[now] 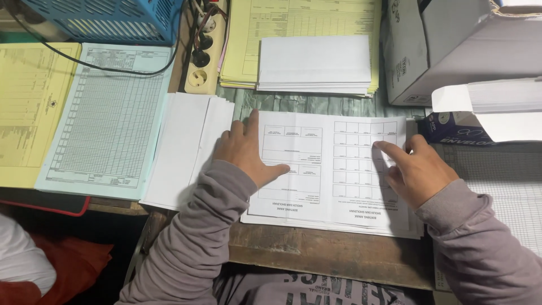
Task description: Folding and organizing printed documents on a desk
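two hands (pixel 248 152), one power strip (pixel 204 53)

Soft, even overhead light; white printed sheets (pixel 333 169) bright, slightly blurred; dark shadow below the desk's near edge (pixel 316 254).

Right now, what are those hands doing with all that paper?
A person in grey sleeves is pressing a printed form flat on a wooden desk. The left hand lies flat on the form's left side. The right hand touches its right side with a fingertip. White envelopes lie stacked behind, a white paper pile sits to the left, and an open envelope box is on the right.
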